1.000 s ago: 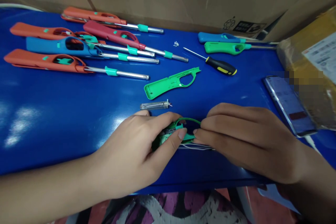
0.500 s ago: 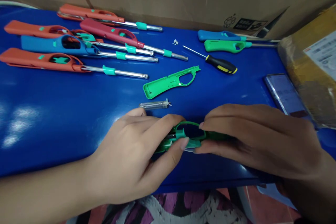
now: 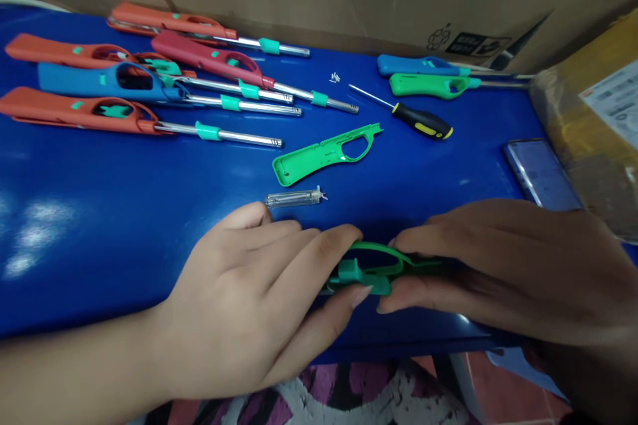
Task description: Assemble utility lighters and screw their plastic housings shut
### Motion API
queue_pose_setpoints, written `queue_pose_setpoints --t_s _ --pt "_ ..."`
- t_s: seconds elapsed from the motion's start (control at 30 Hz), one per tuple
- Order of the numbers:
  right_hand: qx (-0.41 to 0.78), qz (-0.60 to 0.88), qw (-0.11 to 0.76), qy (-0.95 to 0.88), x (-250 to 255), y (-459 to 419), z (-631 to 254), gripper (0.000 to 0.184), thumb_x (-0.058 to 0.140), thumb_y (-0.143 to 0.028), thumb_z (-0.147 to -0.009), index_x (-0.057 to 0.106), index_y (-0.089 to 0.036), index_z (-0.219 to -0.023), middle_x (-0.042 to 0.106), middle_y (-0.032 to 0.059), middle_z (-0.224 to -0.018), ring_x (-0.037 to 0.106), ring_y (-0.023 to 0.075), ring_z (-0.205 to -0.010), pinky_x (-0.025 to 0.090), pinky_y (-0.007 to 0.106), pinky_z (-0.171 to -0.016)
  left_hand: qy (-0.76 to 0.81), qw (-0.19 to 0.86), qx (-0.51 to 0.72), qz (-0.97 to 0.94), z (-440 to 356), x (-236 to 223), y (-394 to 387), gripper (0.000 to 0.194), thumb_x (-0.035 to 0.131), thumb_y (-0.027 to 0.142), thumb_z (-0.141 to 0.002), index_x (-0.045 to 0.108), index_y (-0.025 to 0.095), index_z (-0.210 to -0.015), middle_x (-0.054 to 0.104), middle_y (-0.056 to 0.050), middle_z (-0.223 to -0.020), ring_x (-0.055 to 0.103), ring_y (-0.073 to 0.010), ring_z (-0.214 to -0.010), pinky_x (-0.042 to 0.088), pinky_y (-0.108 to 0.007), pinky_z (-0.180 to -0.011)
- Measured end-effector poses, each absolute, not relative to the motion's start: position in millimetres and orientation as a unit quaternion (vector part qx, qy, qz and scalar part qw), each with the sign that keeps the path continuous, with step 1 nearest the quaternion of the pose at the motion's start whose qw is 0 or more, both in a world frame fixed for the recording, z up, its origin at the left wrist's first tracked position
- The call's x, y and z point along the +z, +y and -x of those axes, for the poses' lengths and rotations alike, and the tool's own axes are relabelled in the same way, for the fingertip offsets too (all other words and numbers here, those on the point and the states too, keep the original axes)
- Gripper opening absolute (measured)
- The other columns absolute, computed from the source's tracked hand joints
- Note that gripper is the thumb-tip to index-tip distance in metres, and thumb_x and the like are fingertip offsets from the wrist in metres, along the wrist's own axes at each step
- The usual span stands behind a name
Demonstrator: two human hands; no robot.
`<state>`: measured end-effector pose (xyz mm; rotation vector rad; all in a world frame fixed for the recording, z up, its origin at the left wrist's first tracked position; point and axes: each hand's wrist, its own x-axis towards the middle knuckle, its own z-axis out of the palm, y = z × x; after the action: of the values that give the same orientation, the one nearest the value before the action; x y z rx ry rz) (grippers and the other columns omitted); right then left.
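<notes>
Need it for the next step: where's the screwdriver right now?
In the head view, the screwdriver lies on the blue table, far right of centre, just in front of the green lighter and right of the loose green shell half.

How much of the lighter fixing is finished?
Done: five whole lighters lie at the far left. In hand: the left hand and right hand hold a green open lighter body. Left: its green cover, clear tube and screws lie loose, and the screwdriver lies unused.
</notes>
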<state>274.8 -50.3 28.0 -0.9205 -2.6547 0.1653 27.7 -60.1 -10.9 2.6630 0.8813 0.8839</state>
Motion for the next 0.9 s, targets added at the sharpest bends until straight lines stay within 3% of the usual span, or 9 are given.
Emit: queue_pose_setpoints --t_s 0.13,0.33,0.63,0.8,0.9 --pt "0.089 0.342 0.162 -0.921 29.0 -50.6 -272.7 0.048 0.038 -0.049 -0.107 0.069 -0.023 -0.08 0.074 -0.0039 -0.067 0.069 0.0096 -0.058 0.048 0.024 -0.054 0.292 0.132 0.297 -0.9 -28.0 -9.2 -60.3 0.031 0.055 0.028 -0.096 0.061 0.008 -0.12 0.074 -0.008 -0.083 0.065 -0.0197 -0.061 0.037 -0.038 -0.054" --pt "0.117 0.335 0.166 -0.92 29.2 -49.9 -273.6 0.044 0.045 -0.051 -0.104 0.069 -0.021 -0.084 0.075 -0.0042 -0.069 0.069 0.0092 -0.059 0.047 0.024 -0.053 0.304 0.158 0.3 -0.89 -27.1 -8.7 -60.1 0.027 0.054 0.03 -0.099 0.061 0.012 -0.117 0.074 -0.005 -0.083 0.063 -0.0181 -0.06 0.037 -0.037 -0.055" --pt "-0.005 0.315 0.18 -0.932 20.9 -57.0 -275.0 0.019 0.06 -0.035 -0.101 0.068 -0.022 -0.089 0.075 -0.0053 -0.073 0.067 0.01 -0.062 0.048 0.025 -0.056 0.339 0.158 0.272 -0.887 -28.4 -3.5 -61.9 0.015 0.057 0.032 -0.097 0.059 0.02 -0.107 0.067 0.002 -0.07 0.057 -0.0152 -0.055 0.032 -0.037 -0.056" --pt "0.051 0.282 0.212 -0.934 13.1 -57.3 -279.9 0.022 0.059 -0.038 -0.101 0.067 -0.018 -0.097 0.072 -0.0028 -0.071 0.066 0.0131 -0.058 0.048 0.033 -0.05 0.356 0.175 0.259 -0.881 -30.8 -1.4 -60.6 0.013 0.055 0.029 -0.094 0.063 0.019 -0.094 0.061 0.003 -0.063 0.052 -0.0137 -0.05 0.028 -0.036 -0.054" --pt "0.045 0.262 0.22 -0.939 9.8 -58.4 -283.0 0.019 0.059 -0.032 -0.102 0.068 -0.015 -0.101 0.075 -0.0006 -0.077 0.069 0.0128 -0.066 0.052 0.031 -0.053 0.365 0.206 0.242 -0.875 -31.1 -2.4 -60.6 0.016 0.054 0.029 -0.092 0.065 0.018 -0.089 0.06 0.003 -0.062 0.054 -0.0143 -0.052 0.028 -0.035 -0.055"
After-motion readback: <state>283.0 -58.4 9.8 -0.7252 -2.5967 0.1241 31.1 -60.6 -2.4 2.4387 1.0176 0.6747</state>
